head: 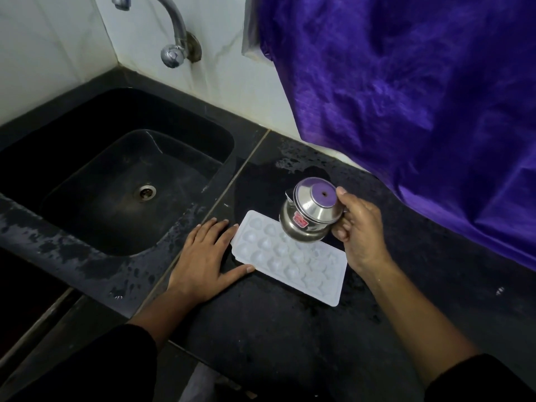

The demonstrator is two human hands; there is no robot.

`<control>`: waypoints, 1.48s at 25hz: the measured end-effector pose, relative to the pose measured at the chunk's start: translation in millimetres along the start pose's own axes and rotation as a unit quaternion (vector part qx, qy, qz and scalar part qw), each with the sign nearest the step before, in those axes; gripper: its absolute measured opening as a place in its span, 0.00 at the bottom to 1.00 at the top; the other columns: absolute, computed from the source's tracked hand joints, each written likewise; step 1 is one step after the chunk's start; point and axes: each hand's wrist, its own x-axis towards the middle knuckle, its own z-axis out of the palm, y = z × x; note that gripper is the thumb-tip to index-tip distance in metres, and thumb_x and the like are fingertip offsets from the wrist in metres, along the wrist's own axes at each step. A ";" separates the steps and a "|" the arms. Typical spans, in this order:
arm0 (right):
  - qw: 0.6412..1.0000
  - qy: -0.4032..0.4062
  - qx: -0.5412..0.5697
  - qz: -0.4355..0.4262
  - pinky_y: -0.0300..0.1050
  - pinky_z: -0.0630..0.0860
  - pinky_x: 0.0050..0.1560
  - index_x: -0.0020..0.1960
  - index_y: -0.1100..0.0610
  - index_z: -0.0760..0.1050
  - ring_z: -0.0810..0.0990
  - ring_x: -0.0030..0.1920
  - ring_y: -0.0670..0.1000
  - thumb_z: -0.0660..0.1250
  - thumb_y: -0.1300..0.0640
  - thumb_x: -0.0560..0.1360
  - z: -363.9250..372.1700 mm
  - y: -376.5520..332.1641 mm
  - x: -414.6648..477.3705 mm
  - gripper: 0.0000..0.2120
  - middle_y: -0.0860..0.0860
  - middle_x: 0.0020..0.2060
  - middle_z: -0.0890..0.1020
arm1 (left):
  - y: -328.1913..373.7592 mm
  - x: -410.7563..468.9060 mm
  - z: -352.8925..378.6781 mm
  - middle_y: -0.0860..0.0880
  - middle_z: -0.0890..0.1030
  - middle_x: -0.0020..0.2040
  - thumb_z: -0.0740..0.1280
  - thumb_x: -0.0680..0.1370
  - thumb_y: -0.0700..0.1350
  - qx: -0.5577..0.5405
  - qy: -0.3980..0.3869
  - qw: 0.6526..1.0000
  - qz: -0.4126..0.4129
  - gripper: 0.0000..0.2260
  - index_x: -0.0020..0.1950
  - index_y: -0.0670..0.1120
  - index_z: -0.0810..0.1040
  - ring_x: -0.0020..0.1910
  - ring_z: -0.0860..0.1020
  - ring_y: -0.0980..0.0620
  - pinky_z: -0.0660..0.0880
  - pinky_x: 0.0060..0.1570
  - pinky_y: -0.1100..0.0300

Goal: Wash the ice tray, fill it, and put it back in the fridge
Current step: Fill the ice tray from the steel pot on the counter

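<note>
A white ice tray (293,264) with round cups lies flat on the black counter (290,329), right of the sink. My left hand (207,258) rests flat on the counter, fingers spread, its thumb and fingertips touching the tray's left end. My right hand (359,232) grips a small steel jug (311,216) by its handle. The jug is tipped steeply, mouth down, over the tray's far cups, its base facing the camera. Whether water runs from it is not visible.
A black sink (95,146) with a steel drain (145,192) lies to the left. A chrome tap (174,30) is mounted on the tiled wall above it. A purple cloth (420,91) hangs over the counter's back right. The counter is wet in patches.
</note>
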 end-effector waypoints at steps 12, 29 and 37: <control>0.994 -0.047 -0.089 -0.032 0.35 0.65 0.32 0.33 0.64 0.59 0.62 0.30 0.46 0.81 0.45 0.65 -11.7 20.4 -22.6 0.34 0.55 0.32 0.61 | -1.4 -0.4 1.5 0.47 0.70 0.80 0.53 0.75 0.80 -0.004 0.003 1.000 0.001 0.45 0.81 0.52 0.68 0.82 0.63 0.45 0.57 0.81 0.43; 0.876 -0.024 -0.473 -0.091 0.49 0.64 0.31 0.29 0.53 0.62 0.64 0.27 0.48 0.77 0.32 0.65 38.3 2.1 -4.9 0.32 0.46 0.24 0.65 | 0.5 -1.1 0.1 0.46 0.70 0.80 0.53 0.75 0.80 0.002 0.002 1.000 -0.003 0.45 0.82 0.52 0.68 0.82 0.63 0.44 0.56 0.82 0.43; 0.799 -0.038 -0.588 -0.120 0.42 0.61 0.29 0.28 0.54 0.62 0.66 0.24 0.47 0.75 0.33 0.69 55.6 -10.6 -5.6 0.32 0.46 0.22 0.67 | 0.4 -0.5 0.1 0.46 0.69 0.81 0.51 0.74 0.81 -0.005 -0.003 1.000 -0.006 0.46 0.82 0.52 0.67 0.83 0.61 0.44 0.56 0.82 0.43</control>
